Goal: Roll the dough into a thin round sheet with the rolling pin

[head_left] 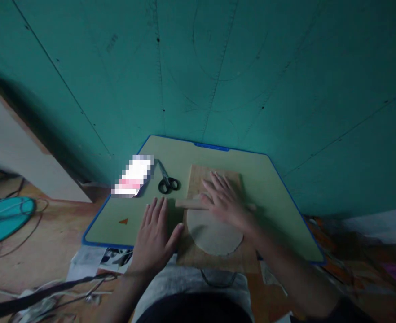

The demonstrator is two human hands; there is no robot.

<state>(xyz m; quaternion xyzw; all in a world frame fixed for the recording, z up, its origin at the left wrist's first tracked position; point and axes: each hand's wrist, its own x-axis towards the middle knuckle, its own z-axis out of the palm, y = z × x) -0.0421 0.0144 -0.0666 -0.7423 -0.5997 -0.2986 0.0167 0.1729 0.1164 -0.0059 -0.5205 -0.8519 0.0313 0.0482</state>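
Note:
A round flat sheet of pale dough lies on a wooden board. Across its far part rests a thin wooden rolling pin. My right hand lies flat over the pin's middle, fingers stretched out past it toward the board's far end, hiding that part of the pin. To the left of the board, my left hand is spread with its thumb pointing at the board's left edge; it holds nothing. Black-handled scissors lie on the table beyond it.
The low table has a pale green top and a blue rim. A pixelated bright rectangle and a small orange triangle are at its left. Behind stands a green wall. Cables run over the floor at the left.

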